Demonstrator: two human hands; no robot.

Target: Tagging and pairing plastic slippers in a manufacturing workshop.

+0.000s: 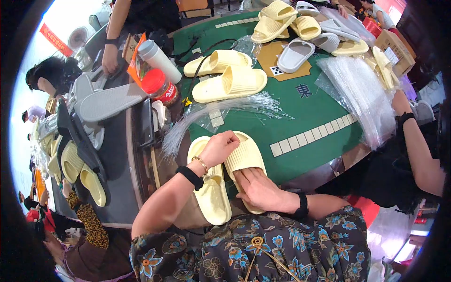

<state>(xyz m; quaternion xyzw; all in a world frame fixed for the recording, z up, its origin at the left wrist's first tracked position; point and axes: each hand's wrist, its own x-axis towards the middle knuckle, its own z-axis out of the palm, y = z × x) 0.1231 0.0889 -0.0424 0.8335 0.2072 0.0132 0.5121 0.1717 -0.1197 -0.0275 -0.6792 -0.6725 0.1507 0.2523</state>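
Note:
A pair of pale yellow slippers lies in front of me at the near table edge: a left slipper and a right slipper, both with ribbed straps. My left hand is over the left one, its fingers curled in a pinch beside the right strap. What the pinch holds is too small to make out. My right hand reaches into the right slipper, fingers together and pushed in under the strap, where their tips are hidden. Just beyond lies a bundle of thin clear plastic ties.
Yellow slippers and a mixed pile with a grey slipper lie farther back. Clear plastic bags sit at right, near a co-worker's arm. At left stand a red-lidded jar, a white bottle and a dark belt carrying slippers.

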